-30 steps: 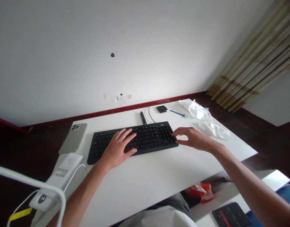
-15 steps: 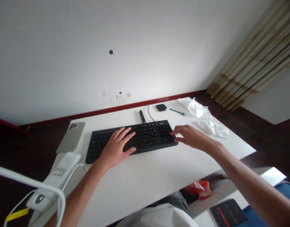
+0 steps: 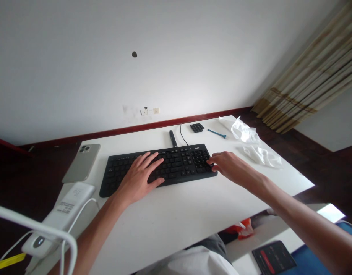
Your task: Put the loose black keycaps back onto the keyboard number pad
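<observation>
Prob. home rm w/ long curtain (image 3: 306,76), dk flr (image 3: 316,177), red skirting (image 3: 130,128), wht desk (image 3: 176,214)

White top (image 3: 194,261), softly creased; grey trousers (image 3: 217,243) (just small patch showing); left hand (image 3: 138,177) and right hand (image 3: 225,162) bare, forearms (image 3: 99,231) too.

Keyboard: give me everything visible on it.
The keyboard is black, long, probably plastic, with a number pad at its right end and a light logo above that. It lies on the white table; a thin cord meets its far edge. The left hand lies across its keys; the right hand's fingertips are at the number pad's right side.
</observation>
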Tool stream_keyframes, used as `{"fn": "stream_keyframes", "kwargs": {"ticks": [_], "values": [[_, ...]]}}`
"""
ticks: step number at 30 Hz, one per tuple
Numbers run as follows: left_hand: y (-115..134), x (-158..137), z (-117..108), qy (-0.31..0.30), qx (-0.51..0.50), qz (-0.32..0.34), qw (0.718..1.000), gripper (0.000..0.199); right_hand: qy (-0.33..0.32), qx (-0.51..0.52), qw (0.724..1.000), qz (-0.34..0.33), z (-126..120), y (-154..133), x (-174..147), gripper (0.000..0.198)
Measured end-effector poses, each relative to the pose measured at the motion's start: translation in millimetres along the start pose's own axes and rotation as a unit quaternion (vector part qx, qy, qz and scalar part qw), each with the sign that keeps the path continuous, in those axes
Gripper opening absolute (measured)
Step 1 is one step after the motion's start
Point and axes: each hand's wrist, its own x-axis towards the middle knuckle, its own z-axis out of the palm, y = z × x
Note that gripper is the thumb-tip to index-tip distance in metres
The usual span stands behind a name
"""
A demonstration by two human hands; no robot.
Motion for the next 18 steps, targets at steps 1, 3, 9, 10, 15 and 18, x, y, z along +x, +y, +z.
{"fn": "stream_keyframes", "kwargs": {"ticks": [1, 3, 9, 10, 15, 18], "values": [[0.2, 0.1, -0.1, -0.001, 0.001, -0.002, 1.000, 0.063, 0.000, 0.002, 1.000, -0.001, 0.2, 0.1, 0.0, 0.030], [0.5, 0.2, -0.3, -0.002, 0.000, -0.004, 1.000, 0.063, 0.003, 0.010, 1.000, -0.001, 0.5, 0.2, -0.4, 0.031], [1.3, -0.5, 0.1, -0.001, -0.007, -0.004, 1.000, 0.063, 0.011, -0.010, 1.000, 0.003, 0.1, -3.6, -1.3, 0.031], [1.3, -0.6, 0.1, -0.001, -0.009, -0.004, 1.000, 0.063, 0.010, -0.021, 1.000, 0.006, -0.1, -4.8, -1.1, 0.032], [2.0, -0.3, -1.2, -0.003, -0.009, -0.001, 1.000, 0.063, 0.019, -0.079, 0.997, 0.020, -1.3, -9.0, -1.2, 0.030], [3.1, -0.3, -2.5, -0.011, 0.003, -0.002, 1.000, 0.063, 0.016, -0.074, 0.997, 0.017, -2.1, -7.8, -2.5, 0.033]]}}
